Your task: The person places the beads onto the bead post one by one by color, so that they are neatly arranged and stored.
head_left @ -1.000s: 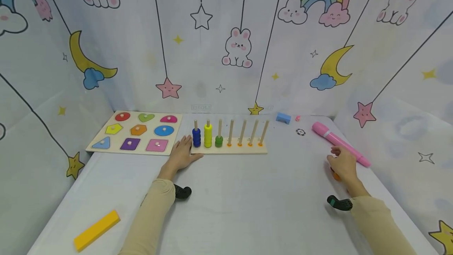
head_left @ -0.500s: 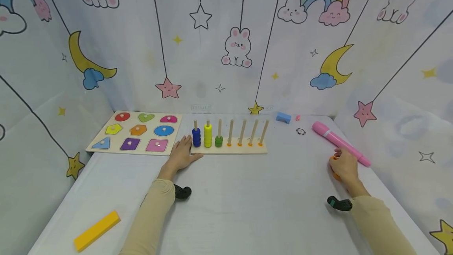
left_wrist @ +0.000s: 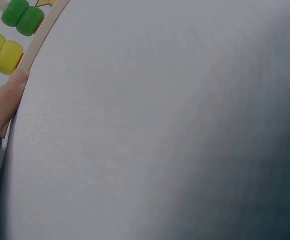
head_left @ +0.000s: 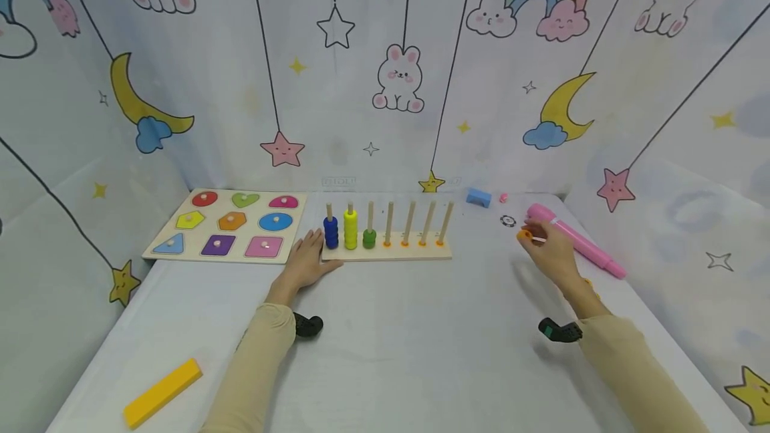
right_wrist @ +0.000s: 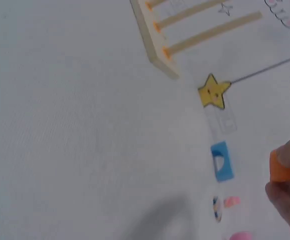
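My left hand [head_left: 303,262] rests at the left end of the wooden bead stand [head_left: 391,256], fingers straight and thumb along its front edge. In the left wrist view the thumb [left_wrist: 7,97] touches the base beside the yellow beads [left_wrist: 0,52]. Blue beads [head_left: 331,232] fill part of the leftmost peg, and two green beads [left_wrist: 24,17] sit low on the third. The other pegs are bare down to their orange bottoms. Above the table at the right, my right hand [head_left: 555,256] pinches an orange bead [right_wrist: 281,169] between thumb and fingers.
A pink marker-shaped stick [head_left: 577,240] lies behind the right hand. Further back are a blue arch block [head_left: 478,197], a small pink piece [head_left: 503,198] and a patterned disc [head_left: 508,221]. A shape puzzle board [head_left: 234,256] lies left; a yellow bar [head_left: 162,393] lies front left.
My right hand has picked up an orange bead near the pink stick and carried it up and to the left. The left hand stays on the stand.
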`<state>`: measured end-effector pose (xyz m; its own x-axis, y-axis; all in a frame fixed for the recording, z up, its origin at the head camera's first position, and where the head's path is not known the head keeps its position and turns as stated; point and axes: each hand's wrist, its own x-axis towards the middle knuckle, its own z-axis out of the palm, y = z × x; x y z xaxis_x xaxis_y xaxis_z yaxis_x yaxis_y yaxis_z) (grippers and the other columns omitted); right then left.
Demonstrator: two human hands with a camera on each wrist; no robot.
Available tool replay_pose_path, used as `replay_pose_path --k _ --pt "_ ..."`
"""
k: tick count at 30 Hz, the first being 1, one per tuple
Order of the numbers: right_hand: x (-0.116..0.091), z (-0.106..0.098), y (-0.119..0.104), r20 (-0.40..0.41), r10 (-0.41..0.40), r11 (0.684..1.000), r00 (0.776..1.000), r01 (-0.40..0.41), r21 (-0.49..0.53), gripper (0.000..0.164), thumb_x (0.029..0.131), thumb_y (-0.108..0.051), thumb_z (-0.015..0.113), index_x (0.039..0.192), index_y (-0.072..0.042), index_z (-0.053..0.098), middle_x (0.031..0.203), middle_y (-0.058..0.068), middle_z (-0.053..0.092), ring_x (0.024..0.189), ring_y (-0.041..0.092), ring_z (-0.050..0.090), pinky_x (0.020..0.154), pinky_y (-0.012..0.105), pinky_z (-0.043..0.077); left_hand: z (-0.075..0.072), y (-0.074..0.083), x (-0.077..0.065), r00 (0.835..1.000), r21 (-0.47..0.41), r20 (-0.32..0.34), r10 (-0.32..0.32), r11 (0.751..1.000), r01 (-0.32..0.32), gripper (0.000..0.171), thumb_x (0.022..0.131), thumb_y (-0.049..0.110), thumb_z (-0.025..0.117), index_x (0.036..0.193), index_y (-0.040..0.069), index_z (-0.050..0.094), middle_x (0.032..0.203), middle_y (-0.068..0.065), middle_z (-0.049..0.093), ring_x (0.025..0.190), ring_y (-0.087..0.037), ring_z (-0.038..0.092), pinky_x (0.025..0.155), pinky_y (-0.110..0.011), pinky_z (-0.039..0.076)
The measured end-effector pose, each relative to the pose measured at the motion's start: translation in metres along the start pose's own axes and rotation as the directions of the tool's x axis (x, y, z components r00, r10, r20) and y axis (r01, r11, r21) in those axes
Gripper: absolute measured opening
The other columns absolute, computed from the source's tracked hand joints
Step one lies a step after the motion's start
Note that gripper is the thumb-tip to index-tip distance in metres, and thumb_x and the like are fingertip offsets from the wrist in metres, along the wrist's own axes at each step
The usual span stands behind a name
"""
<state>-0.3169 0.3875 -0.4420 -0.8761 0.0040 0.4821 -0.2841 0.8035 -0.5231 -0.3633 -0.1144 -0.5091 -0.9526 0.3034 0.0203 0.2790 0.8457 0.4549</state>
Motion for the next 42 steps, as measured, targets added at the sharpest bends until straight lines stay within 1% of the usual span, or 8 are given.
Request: replay_pose_path --k 3,8,15,21,25,30,38,42 --pt "0.019 0.014 -0.031 -0.033 -0.111 0.992 0.993 0.113 0.056 0.032 0.085 -0.003 0.069 0.115 0.001 0.059 0.108 0.014 0.064 0.1 0.028 0.062 0.081 0.033 0.052 -0.001 -0.001 -0.001 1.0 -0.005 -0.007 -0.001 1.0 0.001 0.089 0.089 0.05 0.058 0.146 -0.006 0.021 0.153 -0.021 0.017 0.142 -0.035 0.008 0.114 -0.049 0.003" --pt "0.048 0.038 -0.081 -0.044 -0.275 0.95 0.96 0.279 0.138 0.032 0.081 0.004 0.07 0.111 0.003 0.059 0.106 0.014 0.064 0.1 0.027 0.062 0.082 0.038 0.053 0.001 -0.004 0.0 1.0 -0.01 -0.003 -0.005 1.0 0.005 0.089 0.089 0.051 0.057 0.147 -0.006 0.02 0.154 -0.021 0.016 0.142 -0.035 0.007 0.114 -0.049 0.002" --pt "0.078 0.075 -0.139 -0.003 -0.385 0.889 0.923 0.372 0.268 0.034 0.081 0.007 0.068 0.113 0.005 0.058 0.108 0.014 0.063 0.102 0.026 0.061 0.085 0.034 0.053 0.002 -0.004 0.002 1.0 -0.007 0.003 -0.01 1.0 0.01 0.089 0.089 0.052 0.057 0.147 -0.005 0.02 0.154 -0.02 0.015 0.142 -0.034 0.006 0.114 -0.048 0.001" --pt "0.084 0.105 -0.173 0.074 -0.482 0.838 0.873 0.435 0.328 0.037 0.081 0.007 0.068 0.116 0.003 0.056 0.107 0.014 0.063 0.1 0.023 0.062 0.084 0.026 0.052 0.001 -0.002 0.003 1.0 -0.001 -0.001 -0.004 1.0 0.004 0.088 0.09 0.051 0.057 0.147 -0.005 0.021 0.154 -0.02 0.016 0.142 -0.034 0.007 0.114 -0.048 0.002" --pt "0.084 0.117 -0.186 0.137 -0.492 0.839 0.86 0.426 0.337 0.036 0.082 0.006 0.068 0.116 0.004 0.056 0.106 0.016 0.064 0.097 0.022 0.063 0.082 0.023 0.053 0.002 -0.001 0.003 1.0 0.001 0.002 -0.005 1.0 0.005 0.089 0.089 0.051 0.058 0.147 -0.005 0.021 0.154 -0.02 0.016 0.142 -0.034 0.006 0.114 -0.048 0.002" --pt "0.086 0.126 -0.189 0.165 -0.472 0.856 0.866 0.405 0.322 0.036 0.083 0.006 0.067 0.116 0.003 0.056 0.107 0.016 0.064 0.099 0.023 0.063 0.083 0.022 0.052 0.003 -0.001 0.002 1.0 0.001 -0.001 -0.007 1.0 0.007 0.089 0.089 0.051 0.059 0.147 -0.005 0.021 0.154 -0.02 0.017 0.142 -0.034 0.007 0.114 -0.048 0.003" --pt "0.088 0.129 -0.19 0.162 -0.482 0.853 0.861 0.42 0.309 0.036 0.084 0.004 0.067 0.118 0.003 0.054 0.109 0.016 0.063 0.101 0.025 0.062 0.086 0.024 0.051 0.001 0.0 0.001 1.0 -0.002 -0.003 -0.005 1.0 0.005 0.088 0.089 0.05 0.059 0.147 -0.005 0.021 0.154 -0.02 0.017 0.142 -0.034 0.007 0.114 -0.048 0.002" --pt "0.088 0.127 -0.186 0.137 -0.47 0.862 0.872 0.42 0.285 0.036 0.083 0.004 0.067 0.118 0.004 0.055 0.11 0.015 0.064 0.103 0.025 0.061 0.087 0.025 0.05 0.001 0.001 0.0 1.0 0.002 -0.005 -0.008 1.0 0.008 0.088 0.089 0.049 0.059 0.147 -0.006 0.022 0.154 -0.02 0.017 0.142 -0.034 0.007 0.114 -0.048 0.002"
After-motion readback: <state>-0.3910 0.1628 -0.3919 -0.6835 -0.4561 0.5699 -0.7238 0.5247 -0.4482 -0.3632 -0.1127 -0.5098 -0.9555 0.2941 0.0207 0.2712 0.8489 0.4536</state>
